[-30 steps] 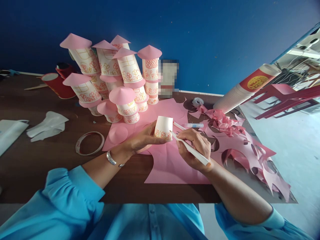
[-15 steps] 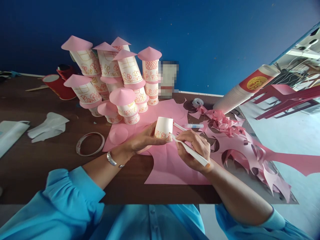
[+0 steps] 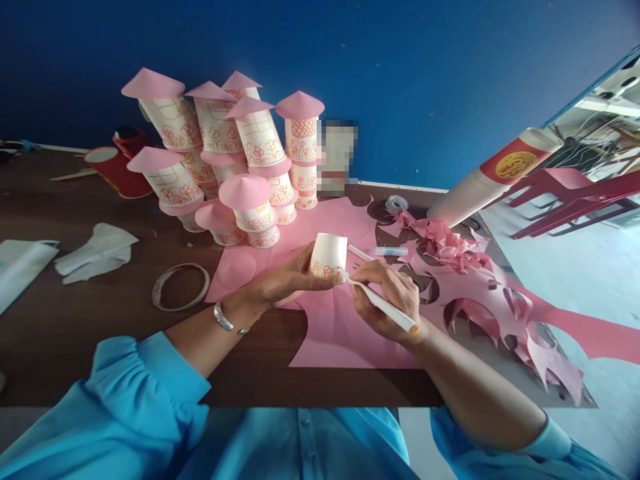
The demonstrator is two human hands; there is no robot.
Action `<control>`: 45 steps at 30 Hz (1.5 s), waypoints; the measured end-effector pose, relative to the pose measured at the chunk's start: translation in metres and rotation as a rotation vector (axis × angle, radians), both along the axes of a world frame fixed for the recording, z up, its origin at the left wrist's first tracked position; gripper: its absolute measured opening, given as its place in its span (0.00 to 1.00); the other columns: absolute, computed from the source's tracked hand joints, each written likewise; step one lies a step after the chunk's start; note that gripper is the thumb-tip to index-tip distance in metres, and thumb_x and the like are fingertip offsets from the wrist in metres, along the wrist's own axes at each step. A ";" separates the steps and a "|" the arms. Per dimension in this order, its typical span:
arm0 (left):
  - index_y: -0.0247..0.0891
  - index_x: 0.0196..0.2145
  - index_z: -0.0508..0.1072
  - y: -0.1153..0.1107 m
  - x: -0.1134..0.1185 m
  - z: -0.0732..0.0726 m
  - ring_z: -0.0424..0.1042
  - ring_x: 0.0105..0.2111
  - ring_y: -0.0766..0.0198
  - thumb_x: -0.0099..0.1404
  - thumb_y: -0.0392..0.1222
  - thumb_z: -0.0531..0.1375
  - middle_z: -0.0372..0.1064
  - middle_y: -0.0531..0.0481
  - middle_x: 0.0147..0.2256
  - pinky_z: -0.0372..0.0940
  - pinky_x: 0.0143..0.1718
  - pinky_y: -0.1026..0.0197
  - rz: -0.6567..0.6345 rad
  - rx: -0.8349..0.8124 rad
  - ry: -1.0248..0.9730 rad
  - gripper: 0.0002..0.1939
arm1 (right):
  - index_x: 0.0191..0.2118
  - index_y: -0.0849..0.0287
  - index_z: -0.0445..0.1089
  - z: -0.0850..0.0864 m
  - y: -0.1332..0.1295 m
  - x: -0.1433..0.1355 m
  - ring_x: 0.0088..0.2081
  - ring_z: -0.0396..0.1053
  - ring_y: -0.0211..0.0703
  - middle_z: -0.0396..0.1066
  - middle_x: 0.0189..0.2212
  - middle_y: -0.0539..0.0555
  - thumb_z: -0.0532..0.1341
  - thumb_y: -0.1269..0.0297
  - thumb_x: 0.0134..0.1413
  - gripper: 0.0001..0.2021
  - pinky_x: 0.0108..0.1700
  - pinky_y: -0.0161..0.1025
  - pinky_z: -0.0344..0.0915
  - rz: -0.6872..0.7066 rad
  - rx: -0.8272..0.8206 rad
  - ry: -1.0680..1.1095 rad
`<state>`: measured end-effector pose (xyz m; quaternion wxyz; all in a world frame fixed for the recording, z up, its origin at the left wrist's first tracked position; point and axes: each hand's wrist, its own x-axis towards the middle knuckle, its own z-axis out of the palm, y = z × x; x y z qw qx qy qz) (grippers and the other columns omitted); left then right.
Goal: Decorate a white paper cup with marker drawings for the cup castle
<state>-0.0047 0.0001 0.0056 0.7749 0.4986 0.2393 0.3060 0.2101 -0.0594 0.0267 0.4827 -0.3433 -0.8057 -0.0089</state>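
White, tapered paper cup (image 3: 329, 249): held aloft near the dial's centre, slightly tilted; red-orange and yellowish flower outlines are drawn along its lower band, with plain white above. Slim white marker with orange end (image 3: 391, 309): held slantwise at the cup's 4 o'clock, tip pointed at its lower edge; contact uncertain.

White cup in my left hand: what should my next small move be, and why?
Probably turn the white cup slightly with your left hand: red flowers span its visible lower band, and the marker in your right hand sits at that band's right edge. The far side is hidden.
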 end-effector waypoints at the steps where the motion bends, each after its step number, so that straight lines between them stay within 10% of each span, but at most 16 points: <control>1: 0.42 0.65 0.73 0.000 0.000 0.000 0.70 0.46 0.57 0.58 0.46 0.79 0.72 0.50 0.43 0.64 0.52 0.53 0.001 0.000 -0.001 0.40 | 0.46 0.51 0.71 0.000 0.000 0.000 0.31 0.80 0.41 0.80 0.32 0.48 0.64 0.76 0.64 0.11 0.35 0.36 0.77 0.005 -0.008 0.000; 45: 0.43 0.58 0.76 0.002 -0.003 -0.004 0.75 0.50 0.53 0.60 0.44 0.79 0.77 0.47 0.48 0.67 0.55 0.50 -0.034 -0.047 -0.076 0.31 | 0.46 0.52 0.71 0.002 0.000 0.000 0.30 0.80 0.41 0.80 0.32 0.49 0.63 0.74 0.66 0.09 0.34 0.38 0.78 -0.007 0.028 0.021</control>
